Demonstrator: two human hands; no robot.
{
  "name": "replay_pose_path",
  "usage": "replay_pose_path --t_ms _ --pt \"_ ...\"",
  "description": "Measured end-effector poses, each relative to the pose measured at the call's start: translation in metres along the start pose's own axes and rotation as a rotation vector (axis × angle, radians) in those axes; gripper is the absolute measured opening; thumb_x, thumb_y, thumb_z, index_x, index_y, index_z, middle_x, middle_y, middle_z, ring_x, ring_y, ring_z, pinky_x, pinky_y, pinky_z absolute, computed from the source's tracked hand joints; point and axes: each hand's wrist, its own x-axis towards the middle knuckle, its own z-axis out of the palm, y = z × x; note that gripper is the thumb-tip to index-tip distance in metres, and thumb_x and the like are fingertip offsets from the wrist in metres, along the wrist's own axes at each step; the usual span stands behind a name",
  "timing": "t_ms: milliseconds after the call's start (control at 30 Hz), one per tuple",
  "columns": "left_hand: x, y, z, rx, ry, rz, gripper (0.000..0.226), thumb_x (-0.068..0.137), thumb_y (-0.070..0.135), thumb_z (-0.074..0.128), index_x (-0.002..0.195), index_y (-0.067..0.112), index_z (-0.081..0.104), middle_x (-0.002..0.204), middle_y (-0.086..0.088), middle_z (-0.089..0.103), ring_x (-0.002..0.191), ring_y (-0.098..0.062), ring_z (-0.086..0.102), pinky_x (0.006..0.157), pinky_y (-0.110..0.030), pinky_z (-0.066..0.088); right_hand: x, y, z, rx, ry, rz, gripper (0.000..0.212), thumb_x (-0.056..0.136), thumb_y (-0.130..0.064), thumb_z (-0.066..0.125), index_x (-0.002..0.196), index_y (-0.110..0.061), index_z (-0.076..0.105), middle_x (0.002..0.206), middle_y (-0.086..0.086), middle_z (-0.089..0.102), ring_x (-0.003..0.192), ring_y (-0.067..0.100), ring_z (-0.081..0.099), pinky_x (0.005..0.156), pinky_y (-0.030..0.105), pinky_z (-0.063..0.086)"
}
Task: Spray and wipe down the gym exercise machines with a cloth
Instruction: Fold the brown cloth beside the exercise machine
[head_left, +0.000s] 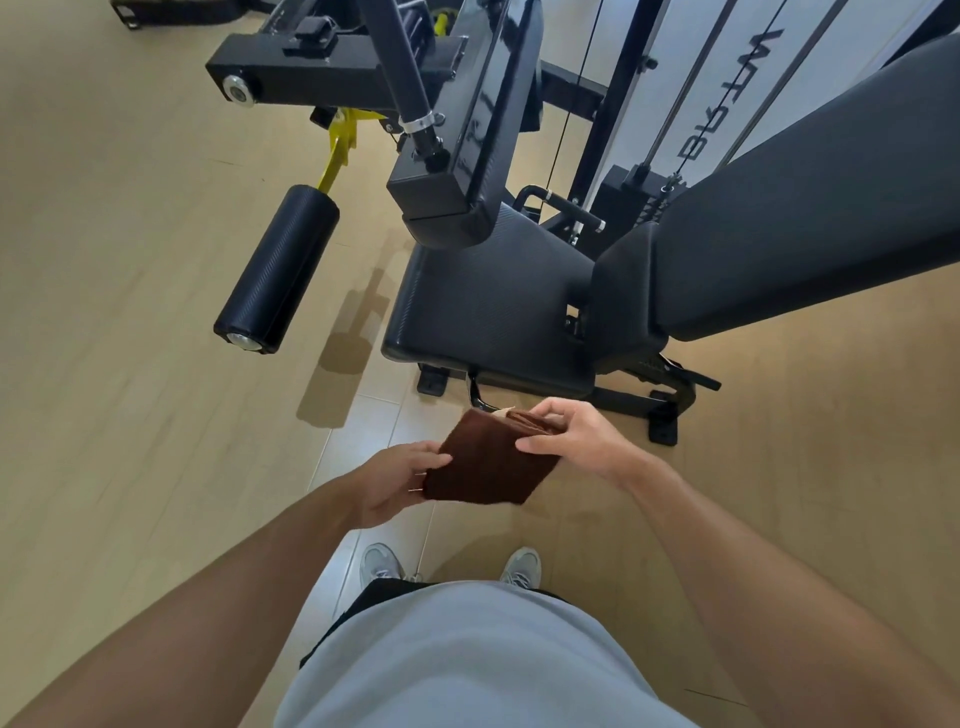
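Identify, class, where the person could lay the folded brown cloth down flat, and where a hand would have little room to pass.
Free: the seat pad's front half, nearest the hands, left and right, holding the cloth; also the bare floor left of the foam roller. Crowded: the seat's back, under the overhanging black arm housing, and beside the cables.

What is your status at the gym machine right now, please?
Both hands on the folded brown cloth: left hand grips one edge, right hand pinches the other. Cloth off the seat pad. No spray bottle in view.
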Motion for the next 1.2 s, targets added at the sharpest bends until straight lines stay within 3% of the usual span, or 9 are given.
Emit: replay_pose_path --t_ms 100,200,267,333,500,667,767,867,1200 --pt "-0.003 0.005 0.010 0.311 0.005 0.014 0.020 0.091 0.010 0.074 0.108 0.015 0.064 0.102 0.001 0.073 0.104 -0.017 0.063 0.098 -0.033 0.043 -0.005 -0.015 0.002 -0.308 0.013 -0.155 0.021 0.086 -0.027 0.084 0.099 -0.034 0.070 0.095 -0.014 0.073 0.093 0.005 0.071 0.081 0.031 0.064" --pt "-0.001 0.014 0.020 0.474 0.055 0.103 0.081 0.074 0.023 0.092 0.140 0.028 0.045 0.138 0.008 0.059 0.129 -0.012 0.052 0.115 -0.039 0.035 -0.011 -0.026 0.005 -0.466 -0.040 -0.227 0.024 0.086 -0.032 0.083 0.103 -0.039 0.069 0.105 -0.016 0.069 0.100 0.008 0.068 0.085 0.032 0.063" --pt "-0.001 0.025 0.029 0.633 0.034 0.239 0.104 0.070 0.025 0.095 0.152 0.036 0.032 0.144 0.017 0.042 0.131 -0.007 0.040 0.112 -0.028 0.036 -0.014 -0.030 0.004 -0.544 -0.066 -0.248 0.028 0.087 -0.034 0.082 0.111 -0.038 0.069 0.111 -0.013 0.069 0.105 0.012 0.067 0.088 0.033 0.062" --pt "0.000 0.037 0.039 0.837 0.009 0.409 0.092 0.070 0.025 0.094 0.147 0.033 0.043 0.145 0.014 0.041 0.127 -0.005 0.040 0.101 -0.012 0.039 -0.017 -0.034 0.001 -0.579 -0.076 -0.270 0.029 0.088 -0.034 0.082 0.114 -0.037 0.069 0.112 -0.013 0.069 0.107 0.012 0.067 0.089 0.032 0.061" --pt "0.011 0.052 0.047 1.210 0.040 0.535 0.044 0.078 0.048 0.085 0.110 0.024 0.069 0.122 0.008 0.061 0.112 -0.012 0.054 0.092 -0.023 0.049 -0.022 -0.032 -0.006 -0.549 -0.010 -0.285 0.030 0.087 -0.030 0.083 0.111 -0.038 0.067 0.105 -0.020 0.067 0.102 0.005 0.066 0.090 0.026 0.060" --pt "0.010 0.051 0.055 0.939 -0.015 0.438 0.017 0.094 0.025 0.070 0.110 0.023 0.065 0.093 0.006 0.067 0.089 -0.016 0.068 0.075 -0.016 0.054 -0.026 -0.025 -0.004 -0.260 0.179 -0.246 0.057 0.080 -0.027 0.089 0.120 -0.040 0.051 0.106 -0.019 0.064 0.095 0.000 0.068 0.075 0.016 0.060" --pt "0.010 0.046 0.053 0.716 0.053 0.383 0.017 0.097 0.019 0.068 0.110 0.021 0.057 0.101 -0.001 0.067 0.097 -0.017 0.068 0.084 -0.026 0.059 -0.026 -0.022 0.000 -0.128 0.245 -0.201 0.054 0.081 -0.030 0.089 0.118 -0.040 0.051 0.108 -0.021 0.064 0.095 -0.004 0.065 0.065 0.008 0.051" --pt "0.010 0.040 0.052 0.577 0.105 0.327 0.035 0.096 0.019 0.070 0.126 0.022 0.053 0.116 -0.001 0.065 0.107 -0.019 0.066 0.091 -0.030 0.059 -0.023 -0.013 0.000 -0.108 0.261 -0.173 0.043 0.083 -0.038 0.085 0.117 -0.040 0.059 0.114 -0.017 0.065 0.105 0.002 0.062 0.078 0.017 0.051" --pt "0.010 0.032 0.042 0.727 0.153 0.515 0.045 0.097 0.007 0.066 0.134 0.031 0.059 0.121 0.010 0.067 0.106 -0.007 0.062 0.084 -0.012 0.052 -0.013 -0.028 0.008 -0.146 0.147 -0.091 0.022 0.101 -0.041 0.063 0.120 -0.031 0.070 0.112 -0.011 0.068 0.104 0.004 0.063 0.078 0.017 0.049"
